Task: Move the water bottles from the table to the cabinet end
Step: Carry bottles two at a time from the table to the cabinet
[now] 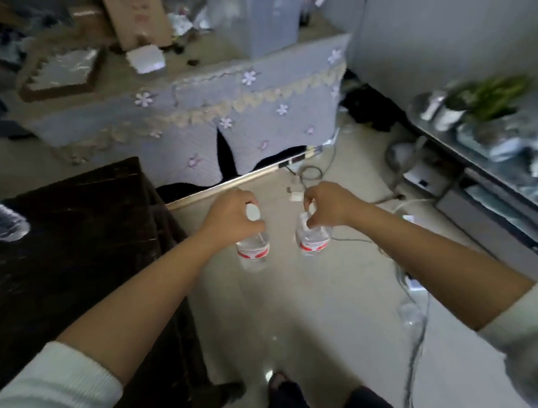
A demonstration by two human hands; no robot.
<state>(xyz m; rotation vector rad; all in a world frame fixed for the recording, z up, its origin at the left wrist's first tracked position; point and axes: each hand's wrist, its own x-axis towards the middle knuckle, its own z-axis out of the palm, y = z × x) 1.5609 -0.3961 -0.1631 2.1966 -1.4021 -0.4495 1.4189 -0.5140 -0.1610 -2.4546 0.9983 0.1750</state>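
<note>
Two clear plastic water bottles with red-and-white label bands are in transit, one per hand, both suspended above the pale tiled floor (pixel 267 313) and clear of any support.

Surroundings, largest first. To the left of the left grip stands the dark brown cloth-covered desk (pixel 76 245). On its far left edge lies a third clear plastic bottle with a red label (pixel 0 221), on its side and not yet collected. Ahead of both grips stands a low cabinet draped in a blue-grey flowered cloth (pixel 225 112); judged from the task, its end is the probable destination. To the right of the right grip runs a dark shelf unit (pixel 494 192) carrying blurred items. Grey cables (pixel 415 336) trail across the floor below and to the right of the right grip; they appear to be a trip hazard.

Left hand (pixel 228 218): the grip is closed over the neck and shoulder of the left bottle (pixel 253 251). The white cap shows between the fingers. The body hangs below the grip, roughly upright.

Right hand (pixel 327 205): the grip is pinched around the cap and neck of the right bottle (pixel 314 240), whose body also hangs below.

A top-of-neck hold probably lets each bottle hang plumb and be set down base first.

Contents: both held bottles look transparent. The fill level cannot be determined.
</note>
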